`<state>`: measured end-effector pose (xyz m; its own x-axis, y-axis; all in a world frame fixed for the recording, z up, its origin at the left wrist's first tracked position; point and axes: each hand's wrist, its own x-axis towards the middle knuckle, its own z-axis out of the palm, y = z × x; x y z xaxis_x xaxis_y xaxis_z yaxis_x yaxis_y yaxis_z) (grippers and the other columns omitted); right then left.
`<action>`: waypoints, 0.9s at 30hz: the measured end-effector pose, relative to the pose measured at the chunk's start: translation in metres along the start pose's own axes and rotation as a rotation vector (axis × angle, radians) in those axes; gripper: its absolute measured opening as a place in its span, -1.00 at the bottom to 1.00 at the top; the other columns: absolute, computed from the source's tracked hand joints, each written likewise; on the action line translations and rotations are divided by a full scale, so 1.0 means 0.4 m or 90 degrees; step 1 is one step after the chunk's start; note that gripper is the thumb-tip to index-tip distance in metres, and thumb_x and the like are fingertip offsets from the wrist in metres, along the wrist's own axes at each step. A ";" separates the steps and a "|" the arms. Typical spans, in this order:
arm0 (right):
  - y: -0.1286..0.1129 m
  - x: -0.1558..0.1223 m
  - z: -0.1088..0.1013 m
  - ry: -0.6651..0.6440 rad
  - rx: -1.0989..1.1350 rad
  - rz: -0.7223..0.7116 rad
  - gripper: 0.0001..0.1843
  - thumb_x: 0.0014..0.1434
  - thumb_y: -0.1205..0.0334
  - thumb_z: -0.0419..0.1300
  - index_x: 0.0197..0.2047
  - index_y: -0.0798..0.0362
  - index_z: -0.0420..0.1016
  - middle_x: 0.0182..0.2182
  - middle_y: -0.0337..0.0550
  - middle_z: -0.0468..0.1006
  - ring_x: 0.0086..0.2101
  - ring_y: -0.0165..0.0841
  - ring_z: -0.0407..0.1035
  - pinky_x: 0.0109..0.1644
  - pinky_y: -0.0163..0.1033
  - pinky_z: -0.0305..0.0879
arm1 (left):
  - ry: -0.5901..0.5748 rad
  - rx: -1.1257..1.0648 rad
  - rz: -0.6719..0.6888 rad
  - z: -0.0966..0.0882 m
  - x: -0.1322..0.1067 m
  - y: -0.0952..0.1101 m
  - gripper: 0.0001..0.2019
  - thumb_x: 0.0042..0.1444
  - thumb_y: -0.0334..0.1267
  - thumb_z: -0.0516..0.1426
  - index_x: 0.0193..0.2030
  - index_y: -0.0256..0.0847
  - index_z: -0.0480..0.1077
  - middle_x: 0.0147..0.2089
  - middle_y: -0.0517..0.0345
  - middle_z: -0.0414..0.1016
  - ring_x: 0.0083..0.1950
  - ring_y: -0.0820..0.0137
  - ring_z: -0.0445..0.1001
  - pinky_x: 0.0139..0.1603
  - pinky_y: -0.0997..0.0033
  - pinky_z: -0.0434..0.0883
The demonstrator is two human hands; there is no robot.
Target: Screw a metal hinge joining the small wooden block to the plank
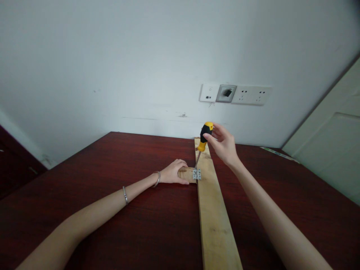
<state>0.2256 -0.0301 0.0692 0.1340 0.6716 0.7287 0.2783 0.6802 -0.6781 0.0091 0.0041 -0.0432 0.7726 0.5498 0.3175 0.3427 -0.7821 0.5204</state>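
Note:
My right hand (pixel 224 144) grips the yellow and black handle of a screwdriver (pixel 206 132), which stands tilted with its tip down at a metal hinge (pixel 197 174). The hinge lies across the joint between a small wood block (pixel 185 174) and a long wooden plank (pixel 215 213). Wrapped around the block's left end is my left hand (pixel 173 172), thumb on the near side and fingers on the far side. The block butts against the plank's left edge. Whether the tip sits in a screw is too small to tell.
Everything lies on a dark red wooden table (pixel 135 228) pushed against a white wall (pixel 126 67). Wall sockets (pixel 250 95) are above the plank's far end. A pale door (pixel 334 135) stands at the right, and a thin printed strip (pixel 279 154) lies along the table's back right edge.

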 end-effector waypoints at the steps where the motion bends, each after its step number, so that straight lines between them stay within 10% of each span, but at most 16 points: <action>1: 0.001 0.000 0.000 -0.002 -0.002 -0.003 -0.52 0.01 0.08 0.32 0.01 -0.02 0.44 -0.08 -0.07 0.56 -0.05 -0.20 0.46 0.07 0.00 0.41 | 0.000 0.001 0.000 0.000 0.000 0.000 -0.40 -0.17 0.04 0.35 -0.03 -0.25 0.35 0.04 -0.06 0.34 0.08 0.15 0.30 0.12 0.16 0.29; 27: 0.015 -0.003 0.003 -0.001 -0.013 -0.007 -0.51 0.04 0.06 0.30 0.05 -0.02 0.41 -0.06 -0.06 0.54 -0.04 -0.20 0.45 0.09 0.00 0.39 | 0.000 0.001 0.003 0.000 0.001 0.000 -0.40 -0.19 0.02 0.36 -0.04 -0.24 0.35 0.02 -0.04 0.36 0.06 0.17 0.31 0.11 0.16 0.29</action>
<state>0.2260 -0.0264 0.0640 0.1299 0.6641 0.7363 0.2992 0.6817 -0.6676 0.0093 0.0045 -0.0430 0.7744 0.5458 0.3202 0.3399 -0.7856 0.5169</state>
